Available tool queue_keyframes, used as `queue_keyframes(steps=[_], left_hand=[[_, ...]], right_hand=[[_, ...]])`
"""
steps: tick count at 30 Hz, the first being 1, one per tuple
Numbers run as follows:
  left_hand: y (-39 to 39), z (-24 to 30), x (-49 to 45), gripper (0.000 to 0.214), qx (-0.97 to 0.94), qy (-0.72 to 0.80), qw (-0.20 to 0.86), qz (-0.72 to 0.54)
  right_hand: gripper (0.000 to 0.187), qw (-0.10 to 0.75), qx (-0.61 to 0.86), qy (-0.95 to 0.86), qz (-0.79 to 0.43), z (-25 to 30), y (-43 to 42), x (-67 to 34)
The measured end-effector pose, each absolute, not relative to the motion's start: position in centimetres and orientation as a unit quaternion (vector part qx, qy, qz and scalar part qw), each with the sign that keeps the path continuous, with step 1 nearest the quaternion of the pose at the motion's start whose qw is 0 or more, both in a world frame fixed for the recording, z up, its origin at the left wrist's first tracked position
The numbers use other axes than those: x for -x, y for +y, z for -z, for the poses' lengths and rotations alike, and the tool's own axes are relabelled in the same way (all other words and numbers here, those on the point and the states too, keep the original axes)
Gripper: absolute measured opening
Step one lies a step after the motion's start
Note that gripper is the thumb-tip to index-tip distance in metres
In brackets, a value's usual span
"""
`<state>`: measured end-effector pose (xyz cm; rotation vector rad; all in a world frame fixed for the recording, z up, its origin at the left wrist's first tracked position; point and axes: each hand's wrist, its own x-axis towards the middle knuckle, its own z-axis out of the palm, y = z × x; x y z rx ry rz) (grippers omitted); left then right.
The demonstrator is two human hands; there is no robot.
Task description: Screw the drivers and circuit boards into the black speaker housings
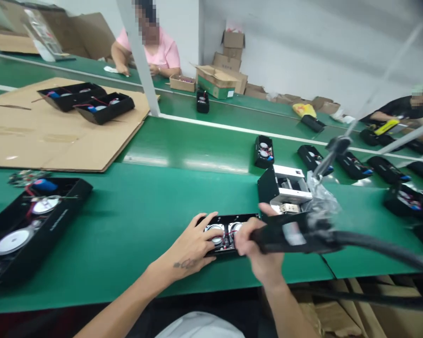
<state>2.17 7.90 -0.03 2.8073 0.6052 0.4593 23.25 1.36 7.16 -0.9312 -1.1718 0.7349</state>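
Note:
A black open speaker housing (229, 220) with two round drivers lies on the green belt (155, 206) in front of me. My left hand (192, 249) rests on its left end, fingers spread over one driver. My right hand (259, 253) is closed around the black handle of a tool (292, 234) on a thick black hose, its working end over the housing's right part. The tool's tip is hidden behind my hand.
A black and white box (284, 188) stands just behind the housing. Another open housing (24, 225) lies at the left. Cardboard sheet (56, 131) with two housings sits far left. More housings run along the right. Two other people work at the far side.

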Motion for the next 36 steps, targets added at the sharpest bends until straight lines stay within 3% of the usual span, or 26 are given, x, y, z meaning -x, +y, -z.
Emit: queue_keyframes(steps=[3, 5, 8, 14, 19, 23, 27, 36], left_hand=[[7.7, -1.0, -0.9, 0.016, -0.952, 0.220, 0.132, -0.169], [7.3, -1.7, -0.7, 0.017, -0.945, 0.232, 0.131, -0.192], [6.4, -2.8, -2.1, 0.023, -0.940, 0.247, 0.121, -0.204], [4.6, -3.2, -6.8, 0.045, -0.952, 0.270, 0.069, -0.129], [4.2, -1.2, -7.9, 0.036, -0.955, 0.285, 0.026, -0.084], [4.2, -0.2, -8.2, 0.030, -0.953, 0.284, 0.003, -0.109], [4.2, 0.0, -8.4, 0.028, -0.953, 0.276, -0.004, -0.123], [4.4, -0.4, -8.4, 0.028, -0.954, 0.273, -0.004, -0.121]], right_hand=[[0.054, 0.762, 0.456, -0.429, -0.165, -9.4, 2.4, -29.8], [0.057, 0.767, 0.510, -0.387, -0.040, -9.9, 3.5, -34.4], [0.059, 0.763, 0.531, -0.369, -0.011, -9.1, 5.3, -39.0], [0.054, 0.720, 0.565, -0.400, -0.056, -7.5, 6.1, -39.9], [0.051, 0.655, 0.592, -0.420, -0.210, -7.7, 2.6, -37.8], [0.044, 0.709, 0.467, -0.421, -0.320, -8.1, -0.4, -33.7], [0.033, 0.760, 0.335, -0.439, -0.342, -8.4, -0.9, -29.4], [0.034, 0.732, 0.333, -0.468, -0.367, -6.2, 0.9, -26.2]])
